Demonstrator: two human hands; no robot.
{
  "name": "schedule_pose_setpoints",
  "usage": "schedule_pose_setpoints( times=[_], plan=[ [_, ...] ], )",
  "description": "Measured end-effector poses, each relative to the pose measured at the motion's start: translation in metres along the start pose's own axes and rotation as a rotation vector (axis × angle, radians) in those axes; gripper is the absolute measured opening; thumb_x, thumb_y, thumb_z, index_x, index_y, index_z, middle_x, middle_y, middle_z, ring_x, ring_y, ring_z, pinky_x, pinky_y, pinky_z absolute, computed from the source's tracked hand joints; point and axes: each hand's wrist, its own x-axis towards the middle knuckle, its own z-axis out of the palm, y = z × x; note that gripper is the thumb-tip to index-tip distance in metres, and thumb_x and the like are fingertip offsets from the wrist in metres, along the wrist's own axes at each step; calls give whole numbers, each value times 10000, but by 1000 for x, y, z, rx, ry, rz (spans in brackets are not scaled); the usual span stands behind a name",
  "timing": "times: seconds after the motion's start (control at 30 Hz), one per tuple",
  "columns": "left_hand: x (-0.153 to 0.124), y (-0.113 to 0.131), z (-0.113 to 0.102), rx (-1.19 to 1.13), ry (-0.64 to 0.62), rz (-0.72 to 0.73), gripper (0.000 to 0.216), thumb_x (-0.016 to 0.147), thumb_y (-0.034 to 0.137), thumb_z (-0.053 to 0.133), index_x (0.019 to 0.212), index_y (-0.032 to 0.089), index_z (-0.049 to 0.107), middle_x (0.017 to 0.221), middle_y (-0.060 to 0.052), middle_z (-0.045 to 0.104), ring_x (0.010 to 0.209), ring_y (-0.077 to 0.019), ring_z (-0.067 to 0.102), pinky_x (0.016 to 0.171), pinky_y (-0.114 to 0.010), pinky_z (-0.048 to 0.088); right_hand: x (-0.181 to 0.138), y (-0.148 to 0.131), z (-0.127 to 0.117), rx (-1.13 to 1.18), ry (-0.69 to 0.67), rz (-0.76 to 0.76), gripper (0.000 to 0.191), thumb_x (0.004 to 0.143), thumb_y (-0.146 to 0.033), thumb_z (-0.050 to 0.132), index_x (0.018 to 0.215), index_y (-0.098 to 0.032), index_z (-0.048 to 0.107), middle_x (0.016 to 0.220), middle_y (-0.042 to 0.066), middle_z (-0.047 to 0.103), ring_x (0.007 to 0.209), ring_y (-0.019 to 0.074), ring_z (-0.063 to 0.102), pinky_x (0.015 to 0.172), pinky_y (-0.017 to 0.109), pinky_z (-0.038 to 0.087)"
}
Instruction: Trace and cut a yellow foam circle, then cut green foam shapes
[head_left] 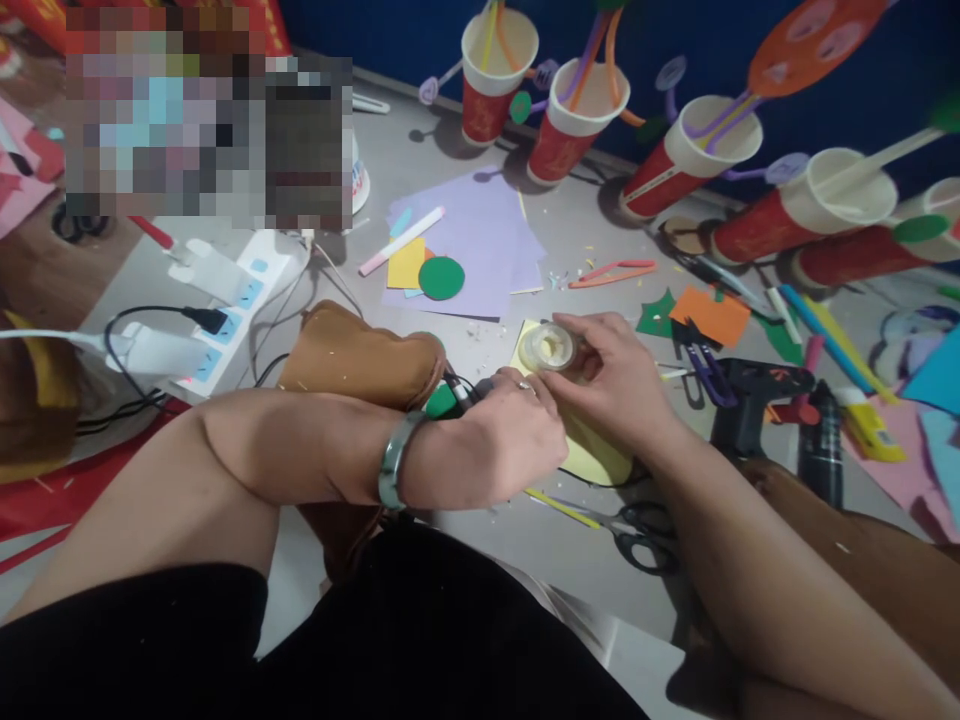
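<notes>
My right hand (pixel 616 372) is curled around a small roll of clear tape (pixel 548 348), with thumb and fingers on its rim. My left hand (pixel 504 432) is closed just beside it, its fingertips meeting the right hand's, and a silver bangle (pixel 394 460) circles that wrist. Both hands are above a yellow paper piece (pixel 596 455) on the grey floor. What the left fingers pinch is hidden. A green bit and a dark cable (pixel 452 392) show behind the left hand.
Black scissors (pixel 637 532) lie near my right forearm. A black glue gun (pixel 754 395), purple paper (pixel 480 245) with a green disc (pixel 441 277), red paper cups with straws (pixel 570 120), a power strip (pixel 217 320) and a brown pouch (pixel 360 355) surround the hands.
</notes>
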Motion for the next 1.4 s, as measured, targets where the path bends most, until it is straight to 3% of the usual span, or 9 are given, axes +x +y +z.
schedule_pose_setpoints(
  times=[0.17,0.4,0.7,0.93,1.17,1.3,1.4],
  plan=[
    [-3,4,15,104,166,-11,432,908,31,445,1196,20,767,958,-229,749,753,-264,693,709,-383,462,-2,2,-1,20,1,-20,577,799,-362,765,1364,-273,686,1100,99,694,833,263,671,803,472,619],
    [-5,8,32,200,311,-51,403,893,39,471,1174,1,758,957,-220,736,745,-258,680,713,-389,475,-3,3,0,46,47,20,470,783,-401,812,1225,-273,719,1109,106,695,807,254,676,770,465,629],
    [-5,8,28,171,302,-46,412,911,49,463,1183,41,773,907,-192,726,702,-246,653,685,-396,480,-4,4,-4,36,18,17,441,800,-356,777,1221,-249,704,1073,100,657,812,251,683,769,460,622],
    [-7,9,27,190,304,-53,430,886,19,499,1217,7,773,1084,-246,776,785,-261,733,739,-392,536,-2,5,-3,-9,69,-41,468,783,-355,786,1227,-211,747,1029,99,700,825,240,681,754,414,619],
    [-7,9,25,198,299,-51,434,905,19,489,1244,-2,758,1126,-254,769,830,-275,743,755,-399,546,-4,7,-2,-18,73,-70,481,823,-360,792,1281,-220,755,1039,106,690,788,233,668,756,429,617],
    [-7,7,22,218,250,-43,393,963,67,477,1244,30,749,1145,-235,727,805,-235,696,743,-373,516,-4,11,-1,-22,56,-95,442,883,-423,763,1293,-259,751,1052,115,681,805,247,669,743,422,606],
    [-6,5,23,238,325,-103,349,980,77,458,1192,64,734,1141,-190,701,754,-186,650,690,-329,474,-4,13,-1,6,48,-96,440,882,-421,761,1291,-258,750,1067,108,675,766,224,649,724,412,601]
  ],
)
